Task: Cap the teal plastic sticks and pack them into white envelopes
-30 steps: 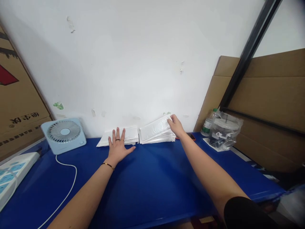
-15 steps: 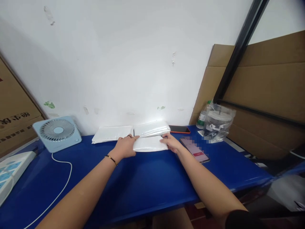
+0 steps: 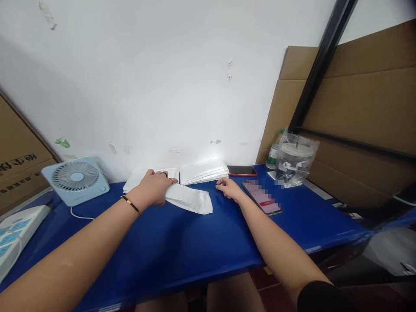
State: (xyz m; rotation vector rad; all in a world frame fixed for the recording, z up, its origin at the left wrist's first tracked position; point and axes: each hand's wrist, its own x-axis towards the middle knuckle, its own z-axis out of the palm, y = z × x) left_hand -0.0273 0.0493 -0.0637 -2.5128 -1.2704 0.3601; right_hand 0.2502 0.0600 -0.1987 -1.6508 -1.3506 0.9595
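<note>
A brown cardboard box (image 3: pixel 19 151) with black writing is to the left of the square light-blue plastic fan (image 3: pixel 76 176). A white power strip (image 3: pixel 19 234) with blue socket faces lies in front of the fan, a bit to its left, and a thin white cord (image 3: pixel 81 214) comes out from under the fan. To the right of the fan, a pile of flat white packets (image 3: pixel 134 180) lies on the shiny blue surface (image 3: pixel 195 247), partly hidden by the left hand (image 3: pixel 156 187). That hand's fingers are bent over and pinch one end of a long, shiny white packet (image 3: pixel 191 199). The packet's other end points away from the fan. Farther right of the fan, behind that packet, is a second white pile (image 3: pixel 204 172). The right hand (image 3: pixel 229 189) is past it, with its fingers loosely curled; I cannot tell if the tips touch. Farther from the fan lie a black phone with an orange edge (image 3: pixel 242 170) and, nearer the front, a phone with a lit pink screen (image 3: pixel 261 197). Farthest from the fan are a clear bottle with a green label (image 3: pixel 272 156), a cup in a clear plastic bag (image 3: pixel 296 160), and big brown cardboard sheets (image 3: pixel 367 104).
</note>
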